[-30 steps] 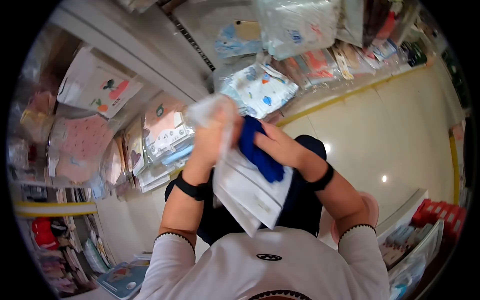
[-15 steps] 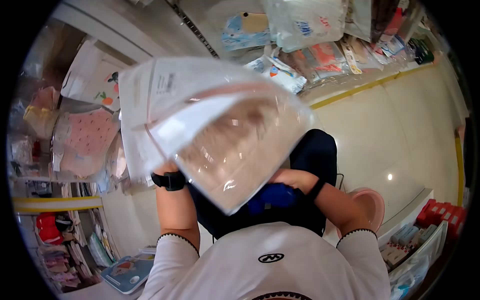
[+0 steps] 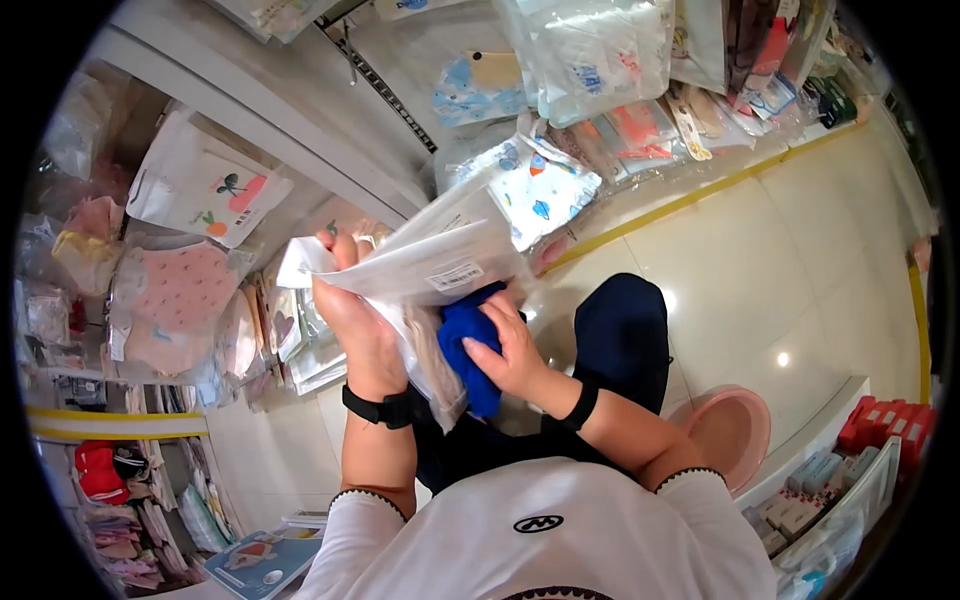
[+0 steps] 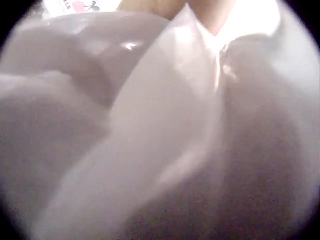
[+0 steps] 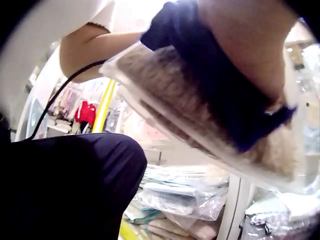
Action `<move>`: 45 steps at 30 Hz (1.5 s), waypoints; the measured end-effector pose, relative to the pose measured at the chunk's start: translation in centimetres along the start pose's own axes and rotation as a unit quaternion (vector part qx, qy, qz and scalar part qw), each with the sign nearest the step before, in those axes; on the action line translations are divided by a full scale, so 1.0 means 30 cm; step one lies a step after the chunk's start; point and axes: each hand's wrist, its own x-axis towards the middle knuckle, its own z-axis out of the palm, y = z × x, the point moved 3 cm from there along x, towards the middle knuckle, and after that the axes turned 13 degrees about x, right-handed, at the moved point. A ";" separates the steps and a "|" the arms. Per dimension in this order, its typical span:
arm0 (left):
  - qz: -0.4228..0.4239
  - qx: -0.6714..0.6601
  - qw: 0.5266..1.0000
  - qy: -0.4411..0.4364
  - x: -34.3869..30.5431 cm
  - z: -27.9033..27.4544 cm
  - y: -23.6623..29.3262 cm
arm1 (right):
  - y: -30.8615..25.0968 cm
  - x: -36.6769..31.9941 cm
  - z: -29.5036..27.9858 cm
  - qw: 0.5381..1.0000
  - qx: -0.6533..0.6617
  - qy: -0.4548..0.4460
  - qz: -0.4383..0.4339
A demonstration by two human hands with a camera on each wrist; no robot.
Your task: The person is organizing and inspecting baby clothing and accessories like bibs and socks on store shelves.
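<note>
In the head view the left hand (image 3: pixel 352 310) grips the white edge of a clear-and-white plastic package (image 3: pixel 440 262) with a barcode label. The right hand (image 3: pixel 515 352) holds a crumpled blue cloth (image 3: pixel 468 345) against the package's lower side. Seen from the right wrist, the blue cloth (image 5: pixel 215 75) lies between the right hand (image 5: pixel 250 45) and the package (image 5: pixel 165 95), which shows brownish, fluffy-looking contents. Pale, blurred plastic (image 4: pixel 150 115) fills most of the left wrist view.
Bagged goods lie on shelves at the left and top, among them a pink dotted item (image 3: pixel 180 290) and a rocket-print packet (image 3: pixel 540 185). A pink basin (image 3: pixel 735 440) stands on the floor at the right, near a bin with red boxes (image 3: pixel 885 430).
The package has turned from its broad, clear face to a slanted, folded position, nearer the left hand. The right hand and blue cloth have moved up and left against it.
</note>
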 end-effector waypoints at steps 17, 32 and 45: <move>0.126 0.218 0.967 0.032 0.112 0.012 0.070 | -0.192 0.298 -0.406 0.972 -0.119 -0.140 0.149; 0.185 0.356 0.913 -0.078 0.131 0.044 0.079 | -0.237 0.674 -0.128 0.974 -0.178 -0.137 -0.034; 0.146 0.199 0.969 -0.027 0.353 0.004 0.073 | -0.245 0.822 -0.018 0.972 -0.182 0.015 -0.147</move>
